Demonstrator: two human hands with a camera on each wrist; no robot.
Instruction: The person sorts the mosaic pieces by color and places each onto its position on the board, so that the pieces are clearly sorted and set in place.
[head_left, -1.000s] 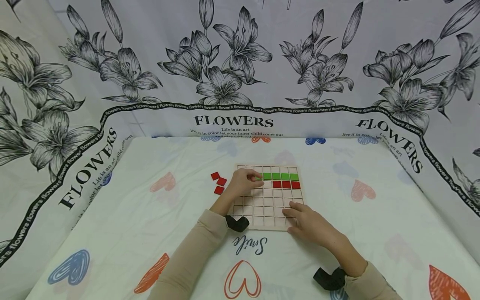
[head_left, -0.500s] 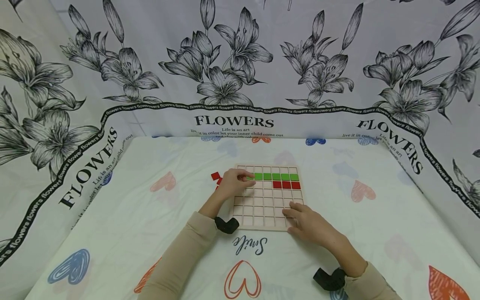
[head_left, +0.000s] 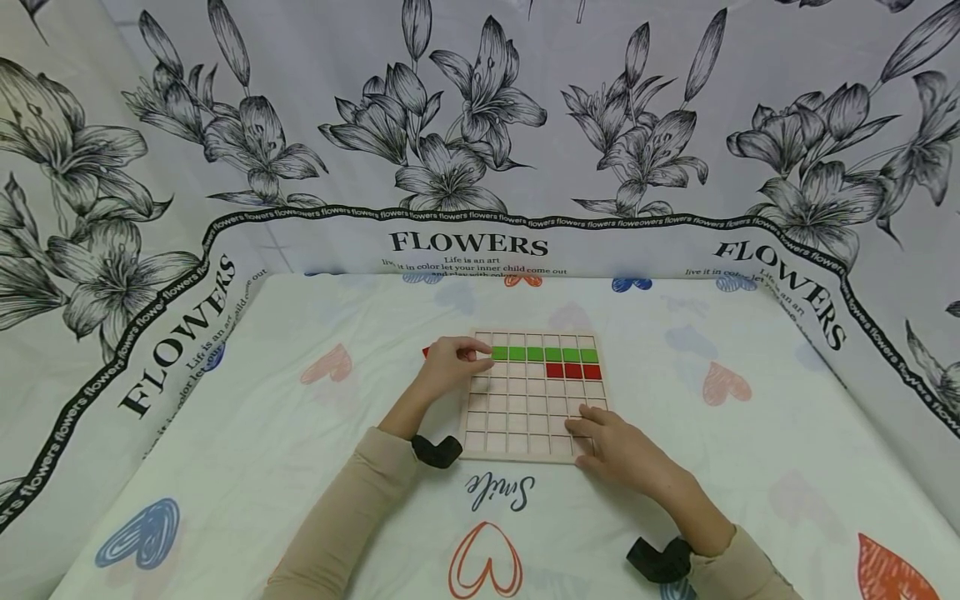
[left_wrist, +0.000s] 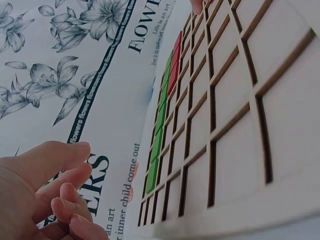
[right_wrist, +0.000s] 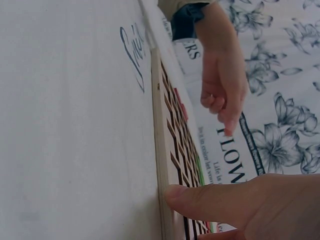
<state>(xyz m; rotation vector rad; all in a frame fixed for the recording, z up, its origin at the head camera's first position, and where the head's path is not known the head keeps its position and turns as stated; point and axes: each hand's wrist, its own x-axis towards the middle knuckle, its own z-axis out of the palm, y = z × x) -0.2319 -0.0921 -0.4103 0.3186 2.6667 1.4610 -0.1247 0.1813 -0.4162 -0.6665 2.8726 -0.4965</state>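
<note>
A pale wooden grid board (head_left: 517,417) lies on the table. Green square tiles (head_left: 536,354) fill most of one row, and three red tiles (head_left: 572,372) sit in the row below, at its right end. My left hand (head_left: 447,364) hovers at the board's far left side, thumb and index fingertips near the left end of the green row. In the left wrist view that hand (left_wrist: 55,190) has loosely bent fingers with nothing visible between them. My right hand (head_left: 626,450) rests on the board's near right corner; its thumb (right_wrist: 200,197) presses the frame edge.
A loose red tile (head_left: 426,352) peeks out from behind my left hand, left of the board. A white tablecloth (head_left: 405,533) with printed hearts covers the table. Flower-printed curtains (head_left: 480,167) enclose the back and sides.
My left hand has moved left along the green row, uncovering more green tiles and covering most of the loose red ones. My right hand stays in place.
</note>
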